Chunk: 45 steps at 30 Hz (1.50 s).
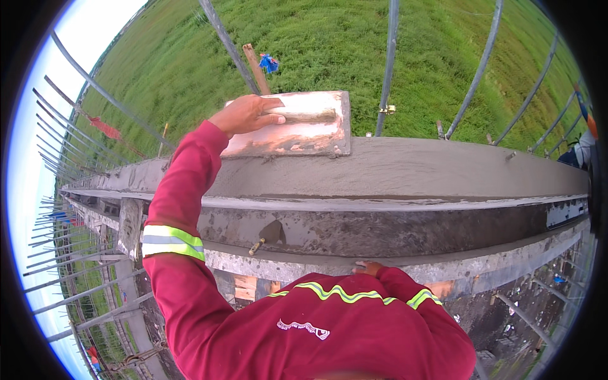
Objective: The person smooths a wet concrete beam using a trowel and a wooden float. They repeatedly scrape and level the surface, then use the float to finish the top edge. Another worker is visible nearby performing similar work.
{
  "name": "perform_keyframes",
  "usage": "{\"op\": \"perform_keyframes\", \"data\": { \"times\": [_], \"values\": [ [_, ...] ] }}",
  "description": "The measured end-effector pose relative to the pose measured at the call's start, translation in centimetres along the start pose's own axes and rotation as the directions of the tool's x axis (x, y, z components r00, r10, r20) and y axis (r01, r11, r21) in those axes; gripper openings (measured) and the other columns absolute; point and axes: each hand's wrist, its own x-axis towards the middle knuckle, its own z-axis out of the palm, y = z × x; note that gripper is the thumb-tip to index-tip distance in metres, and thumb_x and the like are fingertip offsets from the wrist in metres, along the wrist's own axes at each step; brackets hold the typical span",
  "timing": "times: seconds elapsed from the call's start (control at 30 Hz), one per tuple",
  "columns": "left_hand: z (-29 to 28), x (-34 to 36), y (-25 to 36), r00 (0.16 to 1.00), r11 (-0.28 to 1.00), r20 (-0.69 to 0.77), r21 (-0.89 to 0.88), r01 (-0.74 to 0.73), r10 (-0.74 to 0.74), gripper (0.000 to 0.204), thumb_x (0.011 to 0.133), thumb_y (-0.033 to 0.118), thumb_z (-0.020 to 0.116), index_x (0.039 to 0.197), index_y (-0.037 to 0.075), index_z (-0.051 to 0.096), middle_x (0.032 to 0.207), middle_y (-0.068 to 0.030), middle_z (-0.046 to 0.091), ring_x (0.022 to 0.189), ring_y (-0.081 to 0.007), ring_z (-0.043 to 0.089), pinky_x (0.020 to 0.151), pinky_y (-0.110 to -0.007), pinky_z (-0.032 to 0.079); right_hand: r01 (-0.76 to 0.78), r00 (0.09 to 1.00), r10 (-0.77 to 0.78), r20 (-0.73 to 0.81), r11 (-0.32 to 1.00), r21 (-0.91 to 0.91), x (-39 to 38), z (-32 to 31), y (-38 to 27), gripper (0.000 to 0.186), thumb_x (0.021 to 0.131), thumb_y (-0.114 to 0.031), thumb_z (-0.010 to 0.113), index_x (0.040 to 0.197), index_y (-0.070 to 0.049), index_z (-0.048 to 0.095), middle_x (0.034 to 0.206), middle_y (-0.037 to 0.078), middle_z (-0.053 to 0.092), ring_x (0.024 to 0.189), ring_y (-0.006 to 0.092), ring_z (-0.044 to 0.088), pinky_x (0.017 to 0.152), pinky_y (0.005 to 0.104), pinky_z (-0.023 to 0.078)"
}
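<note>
The left hand (244, 115) is closed around the wooden handle of a flat plastering float (292, 124), fingers curled over the grip bar and thumb laid along it. The float lies face-down on the wet cement top (411, 168) of a long concrete beam, at its far edge and toward the left end — flat, it seems, so that the whole blade bears on the grey mortar and evens it. The arm reaches out straight in a red sleeve (180, 202) with a reflective band, which suits pressing from above.

The right hand (368, 268) rests on the near ledge (481, 263) of the formwork, low and close to the body — likely a brace while the other arm leans out. Only its knuckles show above the sleeve; whether the fingers are curled or spread I cannot tell, and nothing is seen in them.

A small pointed trowel (269, 235) lies in the channel below the beam top, handle toward the left, parked within reach.

Steel rods (389, 57) rise from the far side, with green field beyond. A wooden stake (256, 66) with a blue scrap stands behind the float. At the right rim another person's clothing (579, 152) is cut off by the lens edge. The float's underside and the mortar beneath it are hidden.
</note>
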Motion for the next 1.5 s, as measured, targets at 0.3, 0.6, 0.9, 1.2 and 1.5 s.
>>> {"op": "perform_keyframes", "data": {
  "times": [0.3,0.6,0.9,1.2,1.5],
  "values": [
    [2.3,10.4,13.9,0.956,0.956,-0.051,-0.022,-0.291,0.290,0.045,0.102,0.046,0.055,0.115,0.004,0.063,0.075,-0.0205,0.064,0.075,-0.0402,0.064,0.070,-0.051,0.049,0.033,0.999,-0.033,-0.001,0.999,0.024,0.8,0.7,1.2,0.095,0.084,-0.083,0.050,0.153,-0.018,0.044,0.153,0.022,0.046,0.141,0.0395,0.045,0.116,0.0448,0.035],
    [-6.3,8.7,18.7,0.932,0.965,-0.283,-0.068,-0.253,0.225,0.048,0.100,0.045,0.059,0.108,-0.002,0.064,0.078,-0.0224,0.066,0.076,-0.0430,0.064,0.072,-0.051,0.050,0.174,0.985,-0.173,0.008,0.983,-0.051,2.3,1.5,4.6,0.084,0.088,-0.075,0.055,0.154,-0.025,0.042,0.152,0.020,0.048,0.140,0.0379,0.047,0.114,0.0452,0.038],
    [-3.4,-15.4,9.6,0.794,0.873,-0.381,-0.323,0.365,-0.473,0.051,0.102,0.041,0.060,0.114,-0.008,0.062,0.088,-0.0224,0.067,0.078,-0.0351,0.062,0.077,-0.042,0.048,0.088,0.996,-0.088,0.015,0.996,-0.031,1.8,0.6,2.8,0.090,0.084,-0.078,0.057,0.154,-0.023,0.042,0.151,0.022,0.048,0.139,0.0387,0.047,0.114,0.0457,0.038],
    [3.1,-25.3,5.2,0.701,0.775,-0.333,-0.234,0.587,-0.631,0.053,0.097,0.041,0.064,0.123,-0.005,0.064,0.102,-0.0300,0.069,0.098,-0.0471,0.066,0.084,-0.048,0.050,0.049,0.998,-0.047,0.046,0.998,-0.045,-0.1,-0.8,0.2,0.098,0.084,-0.076,0.061,0.155,-0.013,0.040,0.152,0.024,0.046,0.143,0.0389,0.043,0.117,0.0423,0.034],
    [3.8,-25.2,10.5,0.855,0.867,-0.156,-0.157,0.473,-0.495,0.045,0.098,0.039,0.064,0.114,-0.003,0.064,0.085,-0.0304,0.064,0.080,-0.0503,0.061,0.069,-0.050,0.048,0.084,0.996,-0.082,0.036,0.993,-0.083,0.0,-0.6,0.4,0.103,0.081,-0.084,0.054,0.157,-0.015,0.038,0.153,0.024,0.045,0.142,0.0412,0.042,0.118,0.0453,0.033]
  ]
}}
